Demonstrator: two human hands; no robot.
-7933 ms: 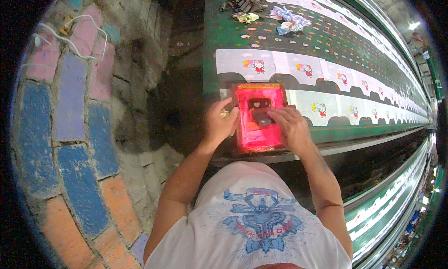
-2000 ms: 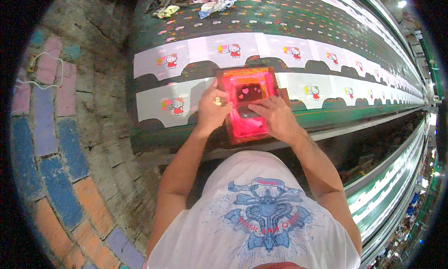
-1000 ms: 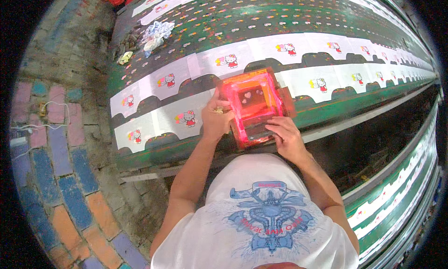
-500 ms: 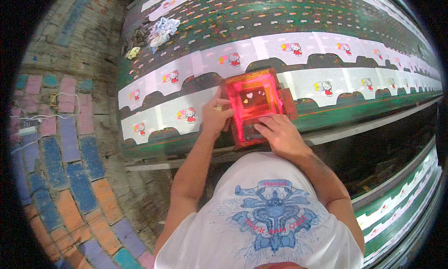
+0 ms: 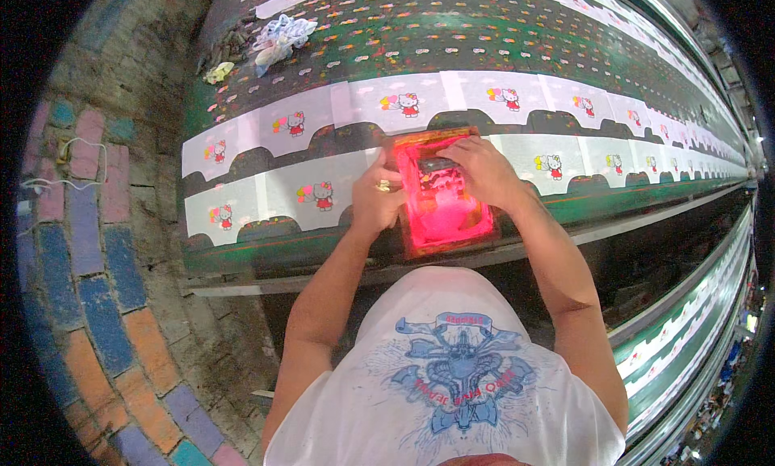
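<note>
A small screen-printing frame (image 5: 452,247), reddish-brown at the rim with bright pink ink on its mesh, lies over a white fabric piece in the nearest row. My left hand (image 5: 378,195) is closed on its left side, a ring showing on one finger. At the far end of the mesh my right hand (image 5: 481,169) grips a dark squeegee (image 5: 434,165), partly covered by the fingers. Ink coats the mesh on the near side of the squeegee.
Rows of white fabric pieces (image 5: 300,132) printed with a cartoon cat and balloons run along the green table (image 5: 250,258). Crumpled rags (image 5: 284,38) sit at the far left. A pale rail (image 5: 557,252) edges the table; coloured bricks (image 5: 101,325) pave the floor at left.
My right hand and the squeegee have gone from the near end of the frame to its far end. Pink ink now covers the near mesh. My left hand stays on the frame.
</note>
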